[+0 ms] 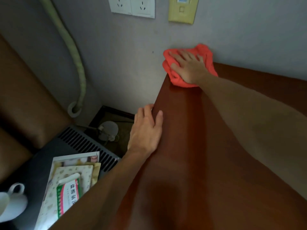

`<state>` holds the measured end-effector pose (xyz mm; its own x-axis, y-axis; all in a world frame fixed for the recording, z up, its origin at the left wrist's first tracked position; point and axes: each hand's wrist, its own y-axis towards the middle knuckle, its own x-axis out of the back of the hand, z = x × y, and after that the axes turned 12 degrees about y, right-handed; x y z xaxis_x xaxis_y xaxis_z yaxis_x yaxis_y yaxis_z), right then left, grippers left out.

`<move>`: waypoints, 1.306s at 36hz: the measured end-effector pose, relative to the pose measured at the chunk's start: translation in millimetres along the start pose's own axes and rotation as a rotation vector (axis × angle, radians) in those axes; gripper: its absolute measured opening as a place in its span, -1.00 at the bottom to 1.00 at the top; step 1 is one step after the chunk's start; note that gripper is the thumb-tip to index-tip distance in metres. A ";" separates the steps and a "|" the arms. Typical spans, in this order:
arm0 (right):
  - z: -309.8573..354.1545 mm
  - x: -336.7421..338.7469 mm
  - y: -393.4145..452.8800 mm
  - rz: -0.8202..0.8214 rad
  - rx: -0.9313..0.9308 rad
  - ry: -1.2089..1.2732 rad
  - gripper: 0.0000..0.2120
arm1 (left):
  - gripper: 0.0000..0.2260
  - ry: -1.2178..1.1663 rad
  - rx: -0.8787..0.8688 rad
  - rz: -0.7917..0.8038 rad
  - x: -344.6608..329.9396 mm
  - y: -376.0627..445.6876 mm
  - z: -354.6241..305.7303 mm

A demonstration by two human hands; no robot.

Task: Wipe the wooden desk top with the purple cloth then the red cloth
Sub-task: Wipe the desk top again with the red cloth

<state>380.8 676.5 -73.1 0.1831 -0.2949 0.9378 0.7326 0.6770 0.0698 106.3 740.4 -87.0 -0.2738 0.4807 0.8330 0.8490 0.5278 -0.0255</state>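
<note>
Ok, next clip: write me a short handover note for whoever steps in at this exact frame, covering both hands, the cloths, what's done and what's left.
Right hand: flat, palm down on the red cloth, pressing it onto the far left corner of the desk top by the wall.
Left hand: empty, resting over the desk's left edge, thumb on top.
Purple cloth: not in view, so that pass looks finished, though I can't confirm it.
Done: the red cloth pass is under way at the far corner.
Left: probably wipe the rest of the top toward the near edge with the red cloth.
</note>
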 end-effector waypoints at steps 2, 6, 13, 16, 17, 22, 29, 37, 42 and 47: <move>4.4 0.6 -4.0 -0.005 -0.021 0.008 -0.45 | -0.60 -0.063 0.036 0.024 2.8 -0.6 -1.6; 16.7 -3.8 -29.0 0.015 -0.078 0.048 -0.46 | -0.61 -0.243 0.090 0.010 8.6 -3.7 -4.2; 76.5 -16.2 -120.1 -0.008 -0.076 0.059 -0.40 | -0.59 -0.759 0.341 -0.195 15.3 -3.4 3.3; 114.3 -24.9 -181.9 -0.027 -0.075 0.126 -0.34 | -0.67 -0.807 0.467 -0.153 23.2 -4.7 16.1; 127.0 -26.8 -202.6 -0.019 -0.080 0.156 -0.37 | -0.69 -0.778 0.466 -0.110 26.5 -6.9 21.0; 178.7 -29.5 -284.8 0.048 -0.133 0.252 -0.41 | -0.52 -0.473 0.235 0.118 44.0 -28.3 36.6; 131.3 36.0 -266.9 0.052 -0.297 0.276 -0.28 | -0.52 -0.062 -0.046 0.325 63.2 -39.3 27.2; 118.5 36.5 -235.9 0.230 -0.380 0.196 -0.14 | -0.65 0.110 -0.108 0.332 80.0 -22.5 4.8; 116.3 45.9 -234.9 0.322 -0.424 0.173 -0.35 | -0.75 0.100 -0.140 0.547 97.4 -11.5 -8.8; 108.5 105.7 -232.5 0.042 -0.346 0.292 -0.52 | -0.75 -0.026 -0.307 0.323 136.8 4.0 -48.1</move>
<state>158.7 561.1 46.7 0.3583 -0.4833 0.7988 0.8876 0.4417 -0.1309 94.0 774.6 53.5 0.0198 0.6064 0.7950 0.9866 0.1169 -0.1138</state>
